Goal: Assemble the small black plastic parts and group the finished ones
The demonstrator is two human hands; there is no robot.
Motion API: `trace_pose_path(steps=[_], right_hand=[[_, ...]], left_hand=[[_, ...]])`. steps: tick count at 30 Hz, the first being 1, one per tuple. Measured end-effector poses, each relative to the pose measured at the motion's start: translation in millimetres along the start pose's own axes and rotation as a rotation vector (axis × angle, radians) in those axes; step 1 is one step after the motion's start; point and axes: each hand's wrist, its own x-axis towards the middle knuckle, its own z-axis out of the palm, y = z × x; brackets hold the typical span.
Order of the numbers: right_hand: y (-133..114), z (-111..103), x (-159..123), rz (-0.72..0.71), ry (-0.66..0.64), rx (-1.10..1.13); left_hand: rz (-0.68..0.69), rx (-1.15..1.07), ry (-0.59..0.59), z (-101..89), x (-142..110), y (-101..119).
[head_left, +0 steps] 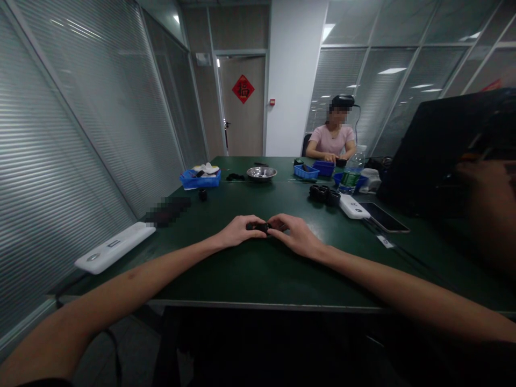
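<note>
Both of my hands meet over the middle of the green table (242,274). Between them is a small, shiny black part (262,227), too small and dark to name. My left hand (238,231) is closed on its left side, thumb in front and fingers behind. From the right, my right hand (294,234) pinches the other end with thumb and curled fingers. The fingers hide much of the part. Farther off on the right lies a cluster of black round parts (324,194), and one small black piece (202,195) stands alone at the left.
A white power strip (116,247) lies left; another (353,207) lies right beside a phone (385,216). A water bottle (352,173), metal bowl (262,173) and blue trays (200,178) stand farther back. A co-worker (332,137) sits across; a dark monitor (435,145) blocks the right.
</note>
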Motion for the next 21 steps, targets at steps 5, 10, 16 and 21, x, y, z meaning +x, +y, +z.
trace_pose_path(steps=[5,10,16,21], right_hand=[[0.2,0.1,-0.8,-0.063,-0.016,0.055],[0.9,1.2,-0.3,0.022,-0.001,0.038],[0.6,0.7,-0.5,-0.022,-0.038,0.04],[2.4,0.8,-1.4,-0.005,-0.016,0.035]], left_hand=[[0.021,-0.012,-0.006,-0.3,-0.5,2.0],[0.002,-0.01,0.008,2.1,0.7,-3.5],[0.014,0.001,0.008,0.4,0.1,-2.0],[-0.01,-0.006,0.016,0.2,-1.0,4.5]])
